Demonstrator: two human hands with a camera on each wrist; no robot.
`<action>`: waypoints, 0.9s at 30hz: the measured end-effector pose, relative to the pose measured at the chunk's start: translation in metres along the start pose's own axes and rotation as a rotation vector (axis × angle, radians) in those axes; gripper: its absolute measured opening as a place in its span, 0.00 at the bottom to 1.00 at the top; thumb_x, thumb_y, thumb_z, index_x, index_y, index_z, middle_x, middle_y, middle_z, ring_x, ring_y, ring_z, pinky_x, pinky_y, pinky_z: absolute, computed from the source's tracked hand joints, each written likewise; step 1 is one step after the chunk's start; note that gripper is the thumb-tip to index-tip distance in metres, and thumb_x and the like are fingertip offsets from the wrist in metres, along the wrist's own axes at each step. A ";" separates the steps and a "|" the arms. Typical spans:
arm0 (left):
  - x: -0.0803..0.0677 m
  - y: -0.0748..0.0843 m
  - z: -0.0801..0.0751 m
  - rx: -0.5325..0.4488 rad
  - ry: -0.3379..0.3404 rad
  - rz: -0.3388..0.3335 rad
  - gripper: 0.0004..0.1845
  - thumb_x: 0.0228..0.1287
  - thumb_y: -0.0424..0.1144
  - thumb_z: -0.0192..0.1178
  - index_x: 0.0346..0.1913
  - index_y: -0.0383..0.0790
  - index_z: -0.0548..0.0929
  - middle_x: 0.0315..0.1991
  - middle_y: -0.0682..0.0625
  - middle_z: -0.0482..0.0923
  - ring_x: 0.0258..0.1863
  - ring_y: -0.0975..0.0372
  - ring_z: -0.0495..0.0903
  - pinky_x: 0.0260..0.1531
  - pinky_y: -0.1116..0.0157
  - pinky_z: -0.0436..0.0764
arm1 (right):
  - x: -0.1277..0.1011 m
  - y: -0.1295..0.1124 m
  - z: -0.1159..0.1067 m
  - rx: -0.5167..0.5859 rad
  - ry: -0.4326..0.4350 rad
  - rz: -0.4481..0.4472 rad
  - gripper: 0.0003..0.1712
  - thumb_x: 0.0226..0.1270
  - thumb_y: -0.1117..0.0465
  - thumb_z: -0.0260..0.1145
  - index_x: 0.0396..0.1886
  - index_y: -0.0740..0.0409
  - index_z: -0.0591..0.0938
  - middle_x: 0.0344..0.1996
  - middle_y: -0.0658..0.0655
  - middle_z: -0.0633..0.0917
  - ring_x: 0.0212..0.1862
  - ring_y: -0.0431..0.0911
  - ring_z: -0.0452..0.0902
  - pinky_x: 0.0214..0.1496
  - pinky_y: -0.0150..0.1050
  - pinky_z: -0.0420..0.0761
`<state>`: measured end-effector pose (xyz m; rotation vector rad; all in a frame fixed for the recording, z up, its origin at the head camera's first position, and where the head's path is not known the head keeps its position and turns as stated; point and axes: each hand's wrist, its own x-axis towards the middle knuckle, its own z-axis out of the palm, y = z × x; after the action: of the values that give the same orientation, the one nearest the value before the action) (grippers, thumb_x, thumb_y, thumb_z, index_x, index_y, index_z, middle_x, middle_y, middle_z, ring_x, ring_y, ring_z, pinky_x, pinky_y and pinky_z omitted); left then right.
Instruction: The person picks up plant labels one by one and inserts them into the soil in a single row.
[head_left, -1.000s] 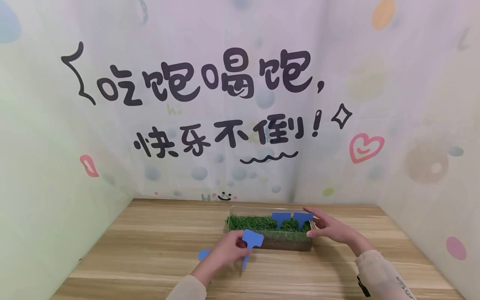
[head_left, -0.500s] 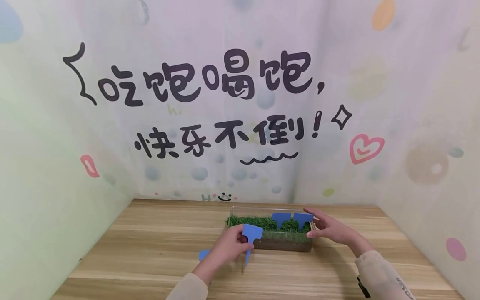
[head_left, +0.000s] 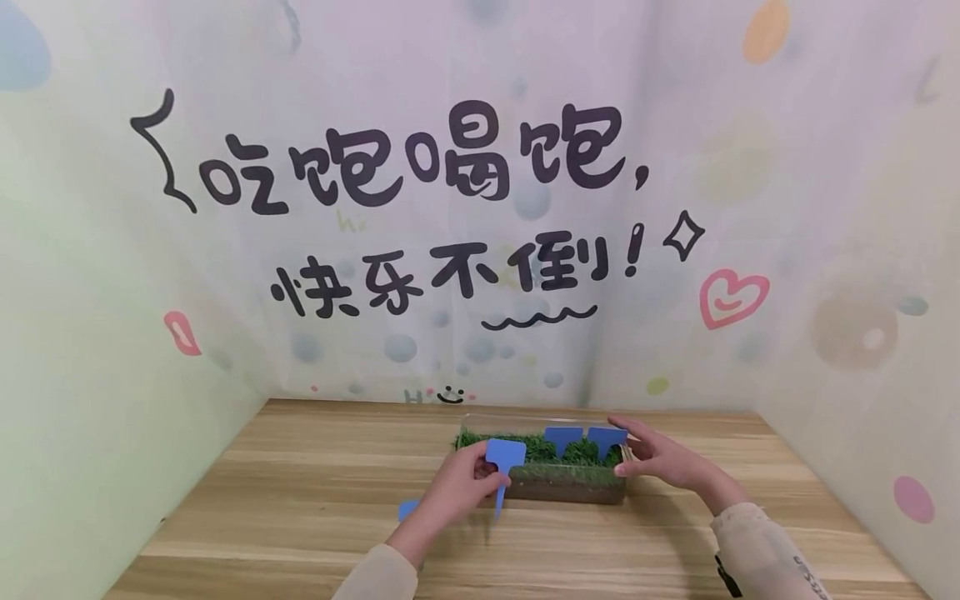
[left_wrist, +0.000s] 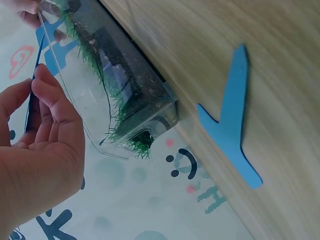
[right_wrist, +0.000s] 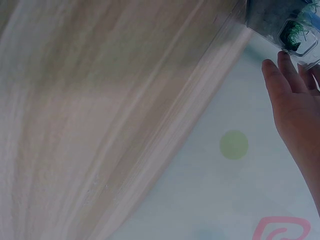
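A clear box (head_left: 542, 487) of grass (head_left: 525, 450) over soil stands on the wooden table (head_left: 300, 500), right of centre and near the back wall. Two plant labels (head_left: 583, 437) stand in the grass at its right end. The right hand (head_left: 663, 460) rests against the box's right end. The left hand (head_left: 459, 487), at the box's front left corner, holds a third plant label (head_left: 503, 463) upright. A fourth label (left_wrist: 231, 122) lies flat on the table, left of the box.

Table (head_left: 300, 508): pale wood-grain top, matt, showing as smooth. Box (left_wrist: 90, 107) on the table: clear glossy plastic, holding rough dark soil under coarse green grass (head_left: 577, 454). Tags (head_left: 505, 454): flat blue plastic, matt and smooth, one lying on the table (left_wrist: 232, 120). Wall (head_left: 480, 208) behind the table: smooth printed sheet, looking faintly sheened.
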<state>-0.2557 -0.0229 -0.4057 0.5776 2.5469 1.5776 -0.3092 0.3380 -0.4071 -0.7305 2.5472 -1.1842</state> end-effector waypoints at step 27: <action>0.004 0.007 0.002 -0.041 0.100 0.005 0.12 0.73 0.38 0.58 0.29 0.38 0.73 0.28 0.50 0.81 0.27 0.63 0.80 0.30 0.62 0.86 | -0.001 0.001 0.001 0.035 -0.001 0.012 0.51 0.69 0.56 0.68 0.80 0.62 0.48 0.78 0.75 0.43 0.75 0.76 0.43 0.73 0.67 0.55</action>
<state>-0.2571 -0.0168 -0.4004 0.5132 2.5783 1.6972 -0.3084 0.3382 -0.4081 -0.7060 2.5198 -1.2210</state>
